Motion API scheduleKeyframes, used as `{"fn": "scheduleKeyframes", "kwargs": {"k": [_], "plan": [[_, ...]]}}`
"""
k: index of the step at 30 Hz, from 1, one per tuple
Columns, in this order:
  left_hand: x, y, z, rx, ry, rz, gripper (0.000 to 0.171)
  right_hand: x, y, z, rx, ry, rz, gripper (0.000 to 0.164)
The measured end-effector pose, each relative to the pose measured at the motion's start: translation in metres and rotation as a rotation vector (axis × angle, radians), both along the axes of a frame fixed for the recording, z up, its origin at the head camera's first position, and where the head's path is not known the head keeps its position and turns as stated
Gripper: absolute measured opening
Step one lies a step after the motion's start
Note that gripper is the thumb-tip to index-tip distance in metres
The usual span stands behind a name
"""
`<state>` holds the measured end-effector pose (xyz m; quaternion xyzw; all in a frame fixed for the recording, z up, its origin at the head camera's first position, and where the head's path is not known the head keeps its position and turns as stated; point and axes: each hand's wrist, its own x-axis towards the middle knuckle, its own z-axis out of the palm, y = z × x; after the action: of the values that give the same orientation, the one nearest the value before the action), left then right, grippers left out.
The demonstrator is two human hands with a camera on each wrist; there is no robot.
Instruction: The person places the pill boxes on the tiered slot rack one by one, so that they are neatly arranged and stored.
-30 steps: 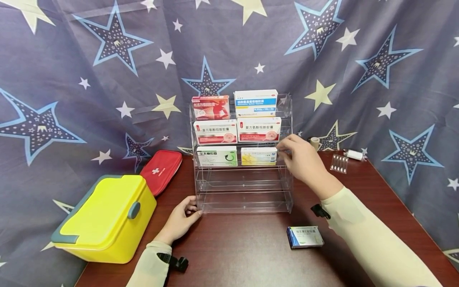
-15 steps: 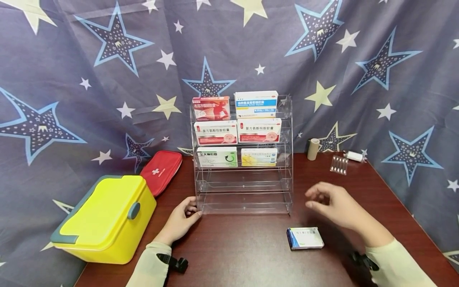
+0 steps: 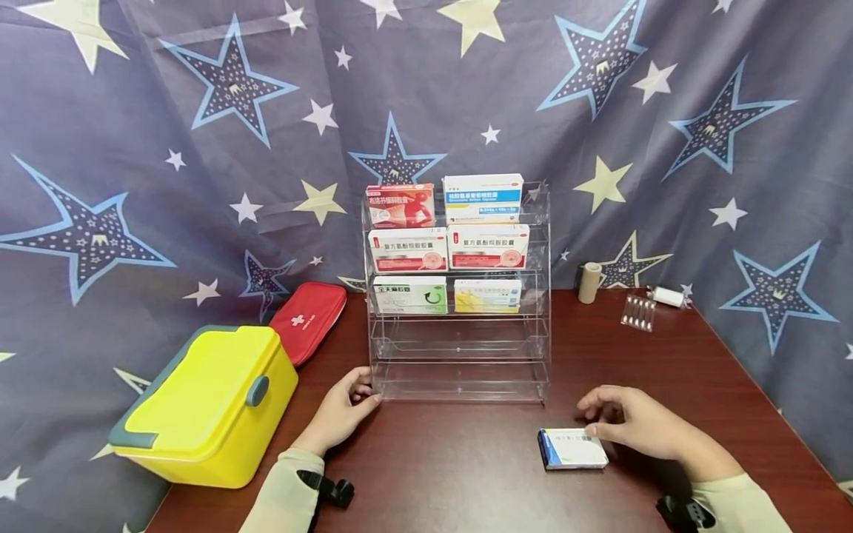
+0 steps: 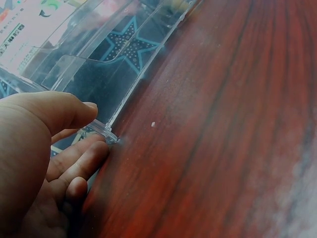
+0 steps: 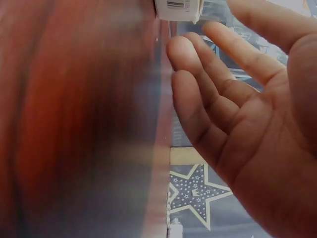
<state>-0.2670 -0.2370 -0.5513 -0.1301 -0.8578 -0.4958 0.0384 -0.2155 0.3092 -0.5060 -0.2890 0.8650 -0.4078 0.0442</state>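
A clear acrylic tiered rack (image 3: 460, 374) stands mid-table with medicine boxes on its upper three tiers. My left hand (image 3: 341, 409) pinches the rack's lower left corner; in the left wrist view the thumb lies on one side of the clear side panel (image 4: 106, 130) and the fingers on the other. Flat on the table at front right lies a white and blue medicine box (image 3: 574, 449). Beside its right end hovers my right hand (image 3: 643, 423), fingers loosely bent with a gap to the thumb. The right wrist view has the box's white end (image 5: 179, 9) just past the fingertips.
On the left are a yellow lidded box (image 3: 206, 403) and a red first-aid pouch (image 3: 309, 322). At the back right stand a tan roll (image 3: 589, 283), a blister pack (image 3: 637, 313) and a white wrapped roll (image 3: 668, 297). A star-patterned curtain (image 3: 426, 96) hangs behind the table.
My right hand has left the yellow and white box on the third tier and come down toward the medicine box on the table. The left hand stays at the rack's corner.
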Motion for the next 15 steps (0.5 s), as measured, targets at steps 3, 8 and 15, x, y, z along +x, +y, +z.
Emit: {"fn": "scheduleKeyframes", "kwargs": {"k": [3, 8, 15], "plan": [[0.0006, -0.0008, -0.0014, 0.003, 0.0, 0.006, 0.045, 0.0004, 0.002, -0.0026, -0.008, -0.033, 0.061, 0.03], [-0.0005, -0.0018, -0.0019, 0.005, 0.006, 0.005, 0.044, 0.0, 0.0036, -0.0047, 0.0, -0.038, 0.122, 0.04], [0.0007, -0.0003, -0.0042, 0.006, 0.007, 0.004, 0.045, 0.0013, 0.0062, -0.0058, 0.044, -0.024, 0.126, 0.03]]}}
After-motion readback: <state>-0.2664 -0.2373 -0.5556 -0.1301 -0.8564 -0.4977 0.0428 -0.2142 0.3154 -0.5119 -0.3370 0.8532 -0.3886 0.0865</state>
